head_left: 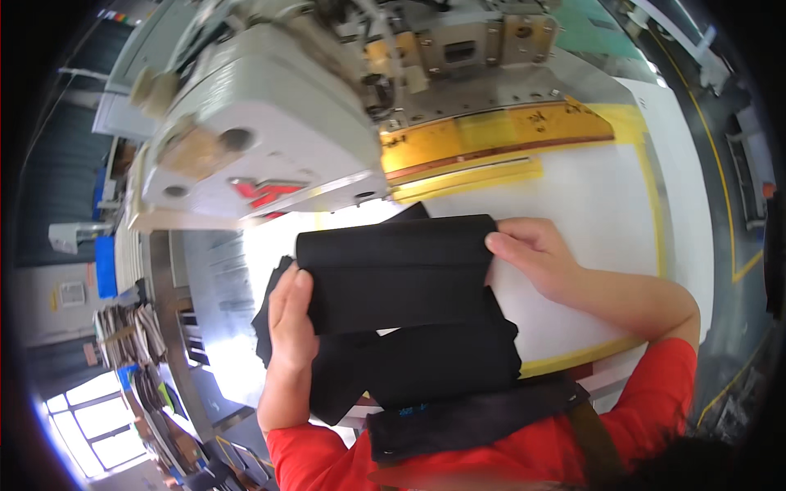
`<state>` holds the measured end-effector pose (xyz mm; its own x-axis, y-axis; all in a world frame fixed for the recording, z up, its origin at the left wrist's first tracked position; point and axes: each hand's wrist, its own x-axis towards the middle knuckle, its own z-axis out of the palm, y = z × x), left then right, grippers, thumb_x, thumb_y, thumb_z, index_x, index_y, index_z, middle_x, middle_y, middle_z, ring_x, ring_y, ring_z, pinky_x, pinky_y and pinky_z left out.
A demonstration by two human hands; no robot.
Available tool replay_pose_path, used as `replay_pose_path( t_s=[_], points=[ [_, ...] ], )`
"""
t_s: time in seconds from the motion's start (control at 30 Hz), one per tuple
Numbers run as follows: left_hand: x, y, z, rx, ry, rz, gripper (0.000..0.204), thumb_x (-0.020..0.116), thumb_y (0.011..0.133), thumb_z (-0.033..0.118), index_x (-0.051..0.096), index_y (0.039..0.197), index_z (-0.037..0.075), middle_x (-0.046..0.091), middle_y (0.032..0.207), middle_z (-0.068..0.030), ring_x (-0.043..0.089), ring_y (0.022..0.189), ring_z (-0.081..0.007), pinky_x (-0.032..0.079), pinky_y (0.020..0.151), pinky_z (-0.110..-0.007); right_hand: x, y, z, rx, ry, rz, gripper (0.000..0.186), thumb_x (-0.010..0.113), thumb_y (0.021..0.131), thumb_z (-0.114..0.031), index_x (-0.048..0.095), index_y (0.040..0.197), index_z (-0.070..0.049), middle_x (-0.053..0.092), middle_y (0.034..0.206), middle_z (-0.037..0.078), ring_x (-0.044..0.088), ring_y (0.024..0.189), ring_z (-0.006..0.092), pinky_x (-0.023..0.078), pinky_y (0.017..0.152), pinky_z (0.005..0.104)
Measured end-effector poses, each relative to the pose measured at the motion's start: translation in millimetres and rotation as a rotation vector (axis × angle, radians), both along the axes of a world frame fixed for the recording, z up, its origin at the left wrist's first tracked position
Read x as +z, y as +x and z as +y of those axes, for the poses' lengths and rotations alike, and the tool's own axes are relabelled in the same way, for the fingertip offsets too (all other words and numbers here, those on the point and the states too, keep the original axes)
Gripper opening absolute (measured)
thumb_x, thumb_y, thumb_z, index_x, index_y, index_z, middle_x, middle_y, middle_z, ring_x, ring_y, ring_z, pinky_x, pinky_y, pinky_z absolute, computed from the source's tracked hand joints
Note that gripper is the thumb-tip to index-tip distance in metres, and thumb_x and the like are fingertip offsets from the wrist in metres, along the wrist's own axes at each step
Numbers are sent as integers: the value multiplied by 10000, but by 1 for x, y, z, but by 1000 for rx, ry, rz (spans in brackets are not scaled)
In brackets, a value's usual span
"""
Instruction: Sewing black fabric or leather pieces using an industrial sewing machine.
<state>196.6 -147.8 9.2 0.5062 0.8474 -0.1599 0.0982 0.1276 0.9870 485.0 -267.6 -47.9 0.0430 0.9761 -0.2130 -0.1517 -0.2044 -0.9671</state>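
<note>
A piece of black fabric (pixel 393 286), folded into a flat band along its top, is held up in front of the sewing machine. My left hand (pixel 291 303) grips its left end with thumb and fingers, and my right hand (pixel 524 250) pinches its upper right corner. More black fabric (pixel 422 360) lies beneath it on the white, yellow-taped table surface (pixel 589 213). A darker strip of cloth (pixel 475 421) rests low, across my red-clothed front.
The sewing machine's pale head (pixel 262 139) and metal plate with yellow guide (pixel 491 131) fill the back. At the left are a metal surface (pixel 213 311), stacked papers (pixel 123 335) and a window (pixel 86 425). A floor with yellow lines (pixel 712 196) lies at the right.
</note>
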Motion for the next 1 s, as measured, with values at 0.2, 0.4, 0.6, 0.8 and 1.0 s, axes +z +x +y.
replay_pose_path(
  t_s=[0.2,0.4,0.6,0.8,1.0],
  points=[
    [-9,3,10,113,-26,37,380,426,1003,225,540,1234,-55,625,1143,-117,601,1029,-174,459,905,-294,3,3,6,46,106,176,307,482,1016,-235,638,929,14,626,883,10,568,839,90,451,779,259],
    [-9,5,14,69,-57,4,400,445,1002,271,538,1248,-31,614,1178,-117,604,1057,-187,470,924,-322,-1,1,4,135,106,165,226,564,974,-196,632,938,17,652,907,40,617,850,120,481,764,257],
    [-15,2,11,96,-53,-17,435,425,1008,265,495,1319,-31,568,1282,-122,550,1169,-209,424,1003,-349,2,2,4,152,223,-138,246,608,937,-245,634,908,-2,658,748,48,629,692,117,493,653,289],
    [-15,-6,15,8,-29,-90,412,395,1017,244,495,1321,-16,558,1293,-114,531,1193,-208,400,1029,-360,-1,0,3,138,192,-28,244,588,946,-233,619,865,-5,651,717,47,615,673,105,473,613,279],
    [-17,-7,17,-55,-19,-136,411,377,1024,240,485,1328,-15,560,1289,-113,531,1194,-212,398,1034,-369,4,4,3,159,155,-25,254,593,939,-229,644,838,-2,644,741,42,587,690,109,469,581,276]
  ],
)
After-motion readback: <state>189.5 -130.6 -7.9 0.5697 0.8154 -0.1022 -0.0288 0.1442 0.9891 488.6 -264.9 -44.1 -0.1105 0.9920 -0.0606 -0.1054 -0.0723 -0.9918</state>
